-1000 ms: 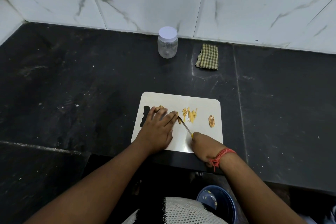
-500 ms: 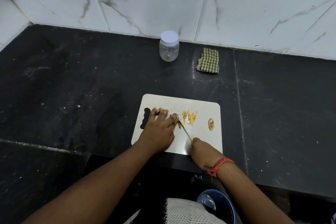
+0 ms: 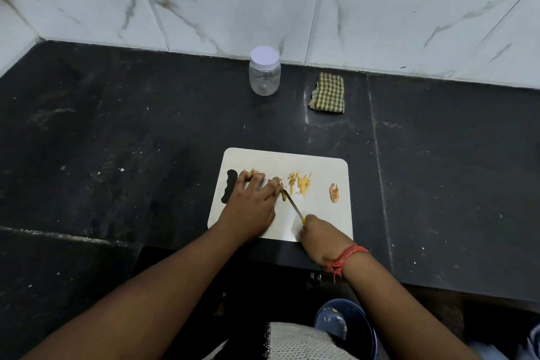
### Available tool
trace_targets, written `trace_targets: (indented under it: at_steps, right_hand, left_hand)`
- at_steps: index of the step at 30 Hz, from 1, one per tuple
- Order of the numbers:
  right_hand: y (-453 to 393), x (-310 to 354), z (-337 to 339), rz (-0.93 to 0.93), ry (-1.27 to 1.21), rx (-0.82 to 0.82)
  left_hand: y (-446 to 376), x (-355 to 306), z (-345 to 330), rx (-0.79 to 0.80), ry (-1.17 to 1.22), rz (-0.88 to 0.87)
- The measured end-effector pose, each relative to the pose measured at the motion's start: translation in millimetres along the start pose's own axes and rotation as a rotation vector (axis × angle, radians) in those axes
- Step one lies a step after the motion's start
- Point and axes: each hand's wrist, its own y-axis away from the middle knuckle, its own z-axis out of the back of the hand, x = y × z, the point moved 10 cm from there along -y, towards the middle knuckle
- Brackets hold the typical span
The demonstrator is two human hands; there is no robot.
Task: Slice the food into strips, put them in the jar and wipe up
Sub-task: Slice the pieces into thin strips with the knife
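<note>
We find the food (image 3: 253,175), a small tan-brown root-like piece, lying at the left of the white cutting board (image 3: 318,222), largely covered by the left hand (image 3: 251,202). That hand lies flat over it, fingers extended and pressing it down. The right hand (image 3: 320,235) is curled round the yellow handle of a knife (image 3: 292,204), whose blade tip sits against the left fingertips. Compared with a second ago, both hands hold nearly the same stance and the blade has barely shifted; we judge slicing to be mid-stroke, with no new strip yet freed. A small heap of pale yellow strips (image 3: 299,184) lies just right of the blade, and one separate brownish slice (image 3: 334,192) sits near the board's right edge. The jar (image 3: 264,73) stands well apart at the back of the dark counter (image 3: 117,131), its white lid on and nothing visible inside. A folded checked cloth (image 3: 328,92) lies beside it, untouched. Filling and wiping remain outstanding.
</note>
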Motion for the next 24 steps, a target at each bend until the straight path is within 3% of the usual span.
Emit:
trace_targets:
  at_steps: [19, 22, 24]
  right_hand:
    - [11, -13, -22, 0.075, 0.035, -0.087]
    - [12, -20, -25, 0.028, -0.123, -0.035]
    - [16, -27, -37, -0.063, -0.519, 0.097]
  left_hand:
    - [1, 0, -4, 0.022, -0.008, 0.021]
    - [2, 0, -5, 0.025, -0.006, 0.028]
    - [3, 0, -3, 0.016, -0.009, 0.032]
